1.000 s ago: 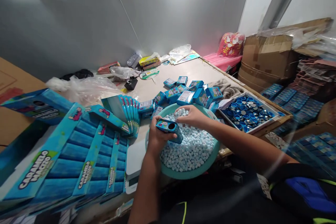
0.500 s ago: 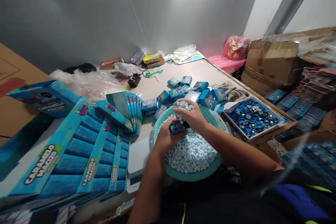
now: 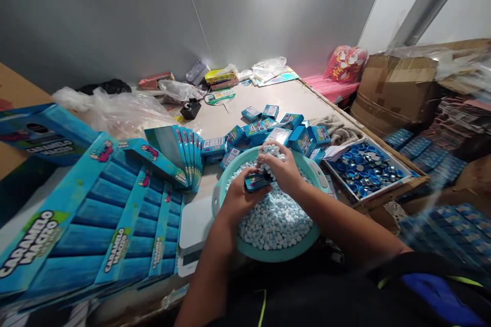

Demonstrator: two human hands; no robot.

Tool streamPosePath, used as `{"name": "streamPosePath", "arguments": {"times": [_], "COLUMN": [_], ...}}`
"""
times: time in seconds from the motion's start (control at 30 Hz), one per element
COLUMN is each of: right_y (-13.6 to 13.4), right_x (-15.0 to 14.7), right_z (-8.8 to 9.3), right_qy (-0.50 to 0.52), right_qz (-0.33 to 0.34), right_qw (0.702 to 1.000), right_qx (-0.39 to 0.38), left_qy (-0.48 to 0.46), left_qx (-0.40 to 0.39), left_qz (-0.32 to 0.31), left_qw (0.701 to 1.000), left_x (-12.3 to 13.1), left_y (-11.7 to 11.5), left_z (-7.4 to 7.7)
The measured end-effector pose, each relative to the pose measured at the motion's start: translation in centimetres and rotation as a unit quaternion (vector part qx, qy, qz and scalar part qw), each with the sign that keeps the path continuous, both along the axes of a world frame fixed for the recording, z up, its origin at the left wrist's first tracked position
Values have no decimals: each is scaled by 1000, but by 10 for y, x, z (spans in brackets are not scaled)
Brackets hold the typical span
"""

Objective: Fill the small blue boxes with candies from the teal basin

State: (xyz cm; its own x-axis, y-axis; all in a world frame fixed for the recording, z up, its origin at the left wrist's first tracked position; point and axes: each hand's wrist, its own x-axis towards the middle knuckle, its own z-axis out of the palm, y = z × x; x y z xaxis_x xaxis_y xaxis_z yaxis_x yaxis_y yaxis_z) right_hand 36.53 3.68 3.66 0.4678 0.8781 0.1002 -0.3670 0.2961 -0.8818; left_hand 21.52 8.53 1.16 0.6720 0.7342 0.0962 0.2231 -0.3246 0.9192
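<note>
Hands [image 3: 288,172] have drawn closer together, bringing candies [image 3: 273,153] to the blue box [image 3: 253,183].

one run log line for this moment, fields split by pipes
left hand: holds small blue box | right hand: holds pale candies at the box | below hands: green bowl with more candies

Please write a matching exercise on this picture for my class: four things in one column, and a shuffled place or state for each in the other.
Things:
1. left hand
2. right hand
3. turquoise basin
4. white tray

Places or states:
A. filled with blue and silver pieces
B. cupping pale pellets
C. beneath both hands
D. gripping a small blue box

Pairs: 1-D, 2-B, 3-C, 4-A
</note>
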Motion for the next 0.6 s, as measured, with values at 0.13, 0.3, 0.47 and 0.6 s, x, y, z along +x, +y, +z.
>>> {"name": "streamPosePath", "arguments": {"times": [0.13, 0.3, 0.47, 0.6], "right_y": [0, 0, -1, 0], "right_x": [2, 3, 3, 2], "right_z": [3, 4, 1, 0], "right_qy": [24, 22, 28, 28], "right_qz": [10, -8, 0, -3], "right_qw": [1000, 1000, 1000, 1000], "right_qx": [16, 8, -2, -6], "left_qy": [11, 16, 45, 54], "left_qx": [48, 63, 67, 59], "left_qz": [25, 25, 44, 35], "left_qw": [998, 998, 996, 996], "left_x": [2, 3, 3, 3], "left_y": [0, -3, -2, 0], "left_z": [-4, -6, -5, -7]}}
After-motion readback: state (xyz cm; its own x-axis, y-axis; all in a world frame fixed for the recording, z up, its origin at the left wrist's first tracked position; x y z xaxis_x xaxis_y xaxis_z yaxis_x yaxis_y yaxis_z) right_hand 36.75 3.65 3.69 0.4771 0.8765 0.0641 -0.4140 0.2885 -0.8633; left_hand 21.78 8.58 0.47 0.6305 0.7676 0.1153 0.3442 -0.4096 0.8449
